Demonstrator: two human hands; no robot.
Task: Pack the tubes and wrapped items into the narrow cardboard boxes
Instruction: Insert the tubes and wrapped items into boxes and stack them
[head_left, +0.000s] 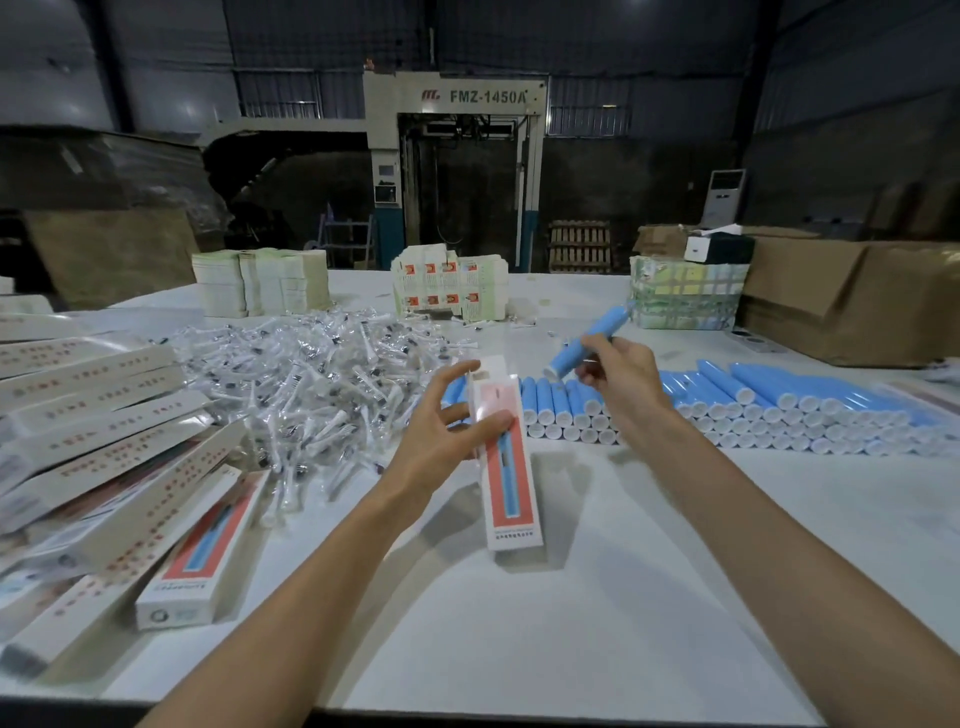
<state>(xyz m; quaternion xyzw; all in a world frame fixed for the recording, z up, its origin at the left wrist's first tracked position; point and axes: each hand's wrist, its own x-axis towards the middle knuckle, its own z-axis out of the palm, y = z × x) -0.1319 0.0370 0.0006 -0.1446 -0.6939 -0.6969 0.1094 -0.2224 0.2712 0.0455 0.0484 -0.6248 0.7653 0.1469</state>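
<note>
Grey machine at back reads "FMZ-1450A" (487, 96) with a red logo left of it. Left hand (452, 415) grips the upper part of a narrow cardboard box (506, 467), thumb on the front and fingers behind. The box is white with a red panel and a blue tube picture, small print at the bottom is unreadable, and the top flap is open. It is held tilted, lower end down at the table (571, 623); cannot tell if it touches. Right hand (615, 374) pinches one blue tube (592, 338), raised and slanted, white-capped end pointing toward the box's open top but apart from it. Rows of blue tubes (753, 410) with white caps lie stacked on the table under and right of that hand. Pile of clear-wrapped items (311, 384) sits left of centre. Closed narrow boxes (104, 441) are heaped at far left, with red print on the sides too blurred to read. Stacks of flat cartons (260, 283) and printed flat boxes (449, 283) are at the table's far edge. Film-wrapped bundle (685, 296) is back right, just beside brown cardboard cartons (831, 301).
</note>
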